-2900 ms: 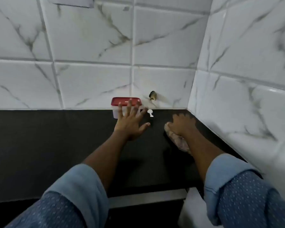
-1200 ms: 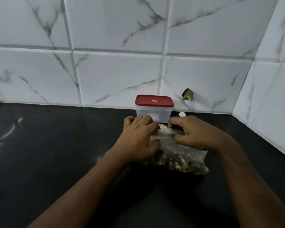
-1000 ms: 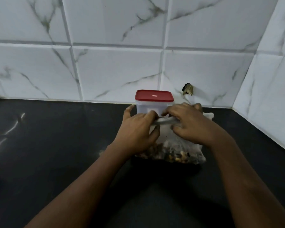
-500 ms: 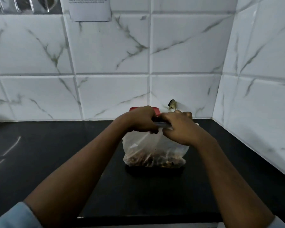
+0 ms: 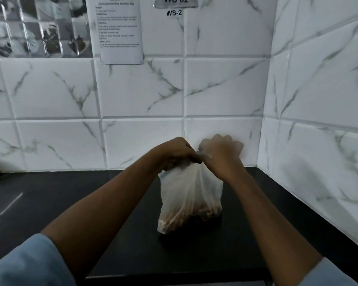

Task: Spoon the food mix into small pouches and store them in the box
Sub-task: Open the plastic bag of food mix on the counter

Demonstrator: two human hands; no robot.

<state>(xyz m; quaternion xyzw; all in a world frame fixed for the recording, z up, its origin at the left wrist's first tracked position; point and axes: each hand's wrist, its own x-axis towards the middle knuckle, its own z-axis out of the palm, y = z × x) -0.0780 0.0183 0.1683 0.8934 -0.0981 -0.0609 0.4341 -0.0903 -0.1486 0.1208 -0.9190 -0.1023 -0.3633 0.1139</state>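
**Step: opening the supply bag, no spooning yet**

Left hand (image 5: pixel 175 153) and right hand (image 5: pixel 220 154) are both up at the mouth of the translucent, crinkled plastic bag (image 5: pixel 186 190). Left fingers are curled tight, pinching the gathered top edge. The right is a closed fist on the same edge just beside it. It's blurred, so I can't tell the exact finger placement.

The bag hangs upright from that grip with its base on the glossy black countertop (image 5: pixel 70 203), near the corner of the white marble-veined wall tiles (image 5: pixel 143 141). The brown, lumpy food mix (image 5: pixel 196 212) is settled in the bottom; the upper part of the bag is slack.

Box, small pouches and spoon aren't in view. They may be behind the hands or bag, can't confirm.

My read: very early in the task. The hands look set to pull the top apart.

Next move needs:
- opposing pull on the two lips, kept low-force since thin film could tear
- base kept planted so the mix doesn't tip out
- one hand freed afterwards for the spoon and a pouch
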